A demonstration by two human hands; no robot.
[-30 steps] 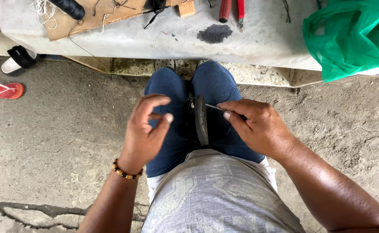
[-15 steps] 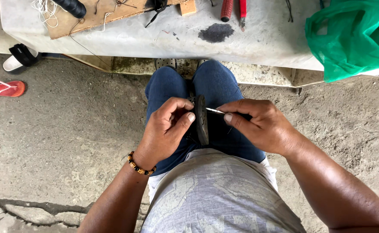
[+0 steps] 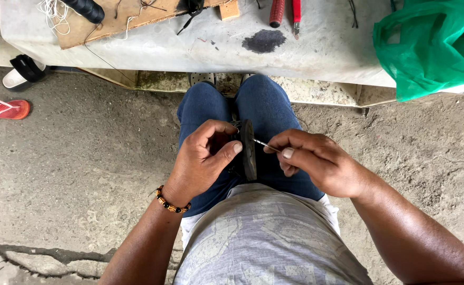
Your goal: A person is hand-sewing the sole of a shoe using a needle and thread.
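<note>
Left hand (image 3: 203, 158) curled around a dark shoe (image 3: 248, 150), thumb pressed against its near face, fingers wrapped over the far side; grip closed on it. Shoe stands on edge, sole rim toward the camera, wedged upright between the knees of blue jeans (image 3: 263, 105), over the lap. Right hand (image 3: 316, 161) sits just right of the shoe, fingers pinched together on a thin metal needle (image 3: 266, 144). Needle runs leftward from the fingertips, tip touching the shoe's right side near the top edge; cannot tell how far it has entered. Both hands close together, the shoe between them, thumb of left nearly level with the needle. Beaded bracelet (image 3: 172, 200), orange and black, on the left wrist. Grey shirt (image 3: 263, 237) fills the lower middle of the view. Beyond the knees, a low bench (image 3: 322, 47) with a pale cover and a dark stain (image 3: 263, 39). On it: a cardboard sheet (image 3: 131, 16) with white thread (image 3: 52, 10) at the left, red-handled tools (image 3: 286, 10) near the middle. Green plastic bag (image 3: 432, 47) at the bench's right end. Red sandal (image 3: 5, 109) and a black-and-white sandal (image 3: 23, 71) lie on the concrete floor (image 3: 84, 174), well apart from the hands, at far left.
</note>
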